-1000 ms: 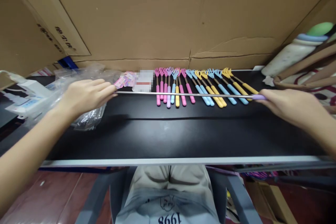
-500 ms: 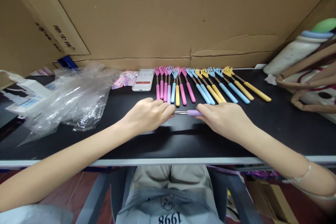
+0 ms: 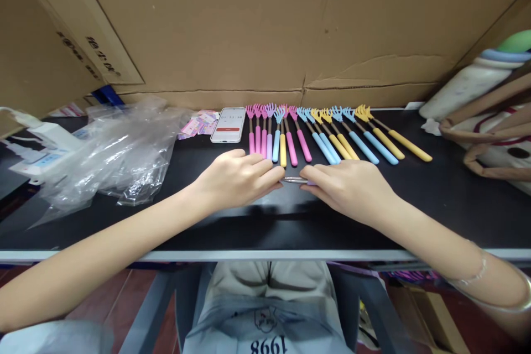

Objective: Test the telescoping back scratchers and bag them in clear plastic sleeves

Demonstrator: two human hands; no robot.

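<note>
A back scratcher with a bare metal shaft [image 3: 293,180] and a purple handle is held level above the black table, between my two hands. My left hand [image 3: 243,180] is closed over its left end, so the claw end is hidden. Closed around the purple handle is my right hand [image 3: 350,191], which covers most of it. Just behind my hands lies a row of back scratchers with pink handles [image 3: 304,145], blue handles [image 3: 364,147], yellow handles [image 3: 410,145] and one purple handle [image 3: 269,147]. Their claws point to the back.
Crumpled clear plastic bags [image 3: 120,149] and a white power strip [image 3: 45,157] lie on the left. A phone [image 3: 228,125] rests beside pink printed cards [image 3: 199,124]. On the right stand a bag [image 3: 498,133] and a leaning bottle [image 3: 464,88]. A cardboard wall [image 3: 232,22] closes the back.
My hands have come closer together along the back scratcher. Less of its purple handle shows between them now. The row of back scratchers looks unchanged.
</note>
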